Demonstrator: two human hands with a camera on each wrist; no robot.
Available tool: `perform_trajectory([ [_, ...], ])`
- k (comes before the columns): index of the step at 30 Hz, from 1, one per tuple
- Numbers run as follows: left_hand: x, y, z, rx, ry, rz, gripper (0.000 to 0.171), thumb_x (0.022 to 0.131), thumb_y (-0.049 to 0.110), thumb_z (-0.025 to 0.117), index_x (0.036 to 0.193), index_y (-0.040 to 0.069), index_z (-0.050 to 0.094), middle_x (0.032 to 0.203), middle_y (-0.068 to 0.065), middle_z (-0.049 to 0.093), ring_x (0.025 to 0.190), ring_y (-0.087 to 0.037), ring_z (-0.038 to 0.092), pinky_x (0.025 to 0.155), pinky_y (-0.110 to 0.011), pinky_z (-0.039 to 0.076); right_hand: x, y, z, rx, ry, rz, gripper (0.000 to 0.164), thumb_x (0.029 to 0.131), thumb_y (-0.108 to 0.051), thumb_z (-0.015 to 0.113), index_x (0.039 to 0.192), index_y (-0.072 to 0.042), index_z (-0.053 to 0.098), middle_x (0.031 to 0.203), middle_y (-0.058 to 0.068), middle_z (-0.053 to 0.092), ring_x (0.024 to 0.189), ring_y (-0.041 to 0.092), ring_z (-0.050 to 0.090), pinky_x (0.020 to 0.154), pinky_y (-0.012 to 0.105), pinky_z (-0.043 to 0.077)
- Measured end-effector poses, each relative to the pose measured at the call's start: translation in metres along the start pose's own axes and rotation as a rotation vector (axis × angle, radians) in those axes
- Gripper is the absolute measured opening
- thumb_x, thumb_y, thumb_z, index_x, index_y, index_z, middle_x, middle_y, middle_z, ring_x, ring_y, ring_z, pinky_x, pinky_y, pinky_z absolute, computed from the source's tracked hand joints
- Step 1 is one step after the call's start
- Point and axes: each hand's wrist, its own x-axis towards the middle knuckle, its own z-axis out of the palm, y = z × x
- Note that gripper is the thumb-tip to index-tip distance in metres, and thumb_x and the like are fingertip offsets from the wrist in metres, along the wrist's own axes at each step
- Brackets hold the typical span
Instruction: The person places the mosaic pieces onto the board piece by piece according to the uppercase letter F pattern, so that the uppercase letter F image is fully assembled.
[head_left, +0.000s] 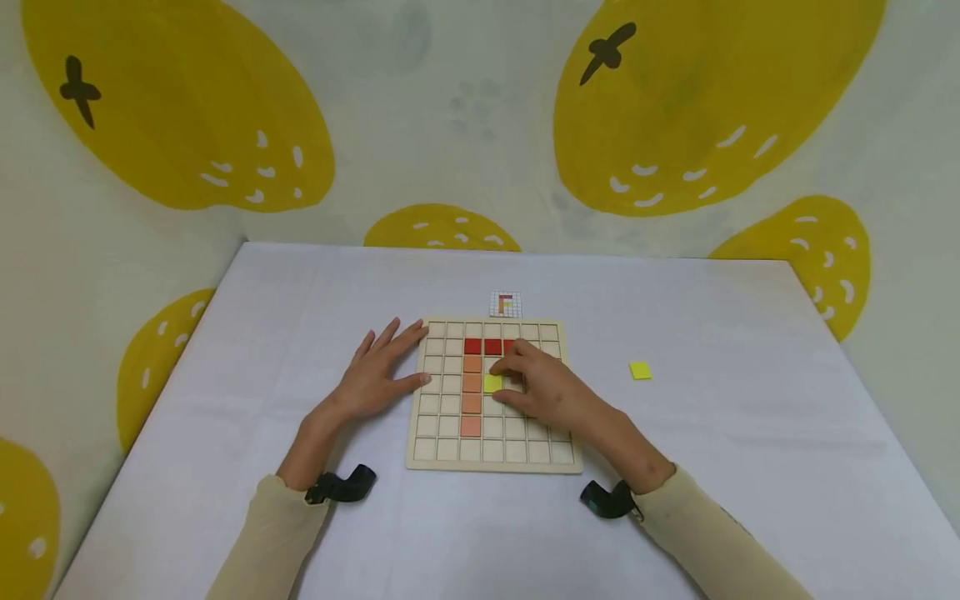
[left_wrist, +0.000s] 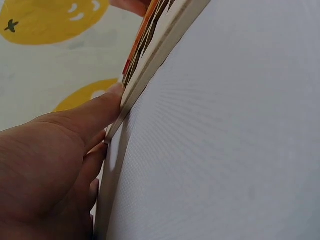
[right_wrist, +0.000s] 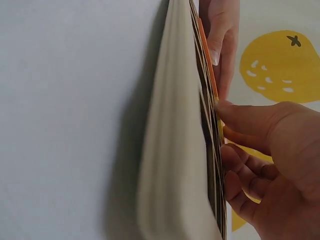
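Observation:
A wooden grid board lies flat on the table, with red tiles in a row near its top and orange to pink tiles in a column below. My right hand is over the board's right part and pinches a yellow tile between thumb and index finger, beside the orange column. It covers part of the red row and several cells. At the board's left edge rests my left hand, fingers spread; its thumb touches the rim in the left wrist view.
Another yellow tile lies on the white tablecloth to the right of the board. Just behind the board is a small pattern card with a coloured grid. A wall with yellow painted fruit stands behind the table.

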Motion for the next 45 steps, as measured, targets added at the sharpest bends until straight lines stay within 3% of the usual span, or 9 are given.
perform_trajectory([
  [8, 0.001, 0.001, -0.001, -0.003, 0.006, 0.003, 0.076, 0.098, 0.037, 0.072, 0.164, 0.02, 0.036, 0.173, -0.003, 0.031, 0.165, -0.034, 0.01, 0.133, -0.061, -0.001, -0.004, 0.019, -0.023, 0.101, 0.031, 0.016, 0.03, 0.095, -0.026, 0.078, 0.122, -0.015, 0.074, 0.105, -0.001, 0.062, 0.096, 0.015, 0.057, 0.082, 0.028, 0.053],
  [13, 0.0, 0.0, 0.0, -0.008, 0.011, 0.003, 0.077, 0.098, 0.036, 0.073, 0.163, 0.02, 0.036, 0.172, -0.004, 0.032, 0.165, -0.035, 0.01, 0.132, -0.062, -0.001, -0.01, 0.038, -0.039, 0.088, 0.092, -0.002, 0.026, 0.094, -0.02, 0.079, 0.118, -0.011, 0.075, 0.105, 0.001, 0.066, 0.094, 0.014, 0.06, 0.08, 0.026, 0.052],
  [20, -0.001, 0.0, 0.001, -0.011, -0.001, -0.01, 0.079, 0.097, 0.035, 0.074, 0.164, 0.021, 0.035, 0.173, -0.002, 0.031, 0.166, -0.034, 0.009, 0.133, -0.06, -0.003, -0.024, 0.064, -0.06, 0.071, 0.153, 0.014, 0.022, 0.095, -0.016, 0.077, 0.116, -0.008, 0.075, 0.105, 0.003, 0.068, 0.095, 0.017, 0.062, 0.081, 0.032, 0.054],
  [26, -0.004, 0.0, 0.003, -0.011, 0.004, 0.002, 0.078, 0.097, 0.036, 0.073, 0.163, 0.02, 0.036, 0.173, -0.004, 0.032, 0.165, -0.035, 0.011, 0.132, -0.062, -0.001, -0.04, 0.086, -0.073, 0.04, 0.204, 0.044, 0.022, 0.094, -0.013, 0.078, 0.116, -0.008, 0.076, 0.106, 0.004, 0.07, 0.093, 0.016, 0.062, 0.078, 0.026, 0.055],
  [40, -0.001, 0.0, -0.001, -0.011, 0.02, 0.019, 0.077, 0.098, 0.035, 0.072, 0.164, 0.019, 0.036, 0.172, -0.005, 0.033, 0.165, -0.036, 0.011, 0.132, -0.063, 0.0, -0.066, 0.112, -0.097, 0.014, 0.199, 0.119, 0.028, 0.093, -0.019, 0.08, 0.119, -0.011, 0.074, 0.113, 0.006, 0.072, 0.093, 0.011, 0.061, 0.079, 0.02, 0.053],
  [45, -0.001, -0.001, 0.0, -0.014, 0.015, 0.018, 0.077, 0.098, 0.035, 0.073, 0.163, 0.019, 0.036, 0.172, -0.005, 0.033, 0.165, -0.036, 0.012, 0.132, -0.063, 0.0, -0.072, 0.121, -0.099, 0.031, 0.178, 0.143, 0.032, 0.092, -0.022, 0.081, 0.121, -0.01, 0.073, 0.117, 0.008, 0.073, 0.097, 0.016, 0.062, 0.08, 0.019, 0.052],
])
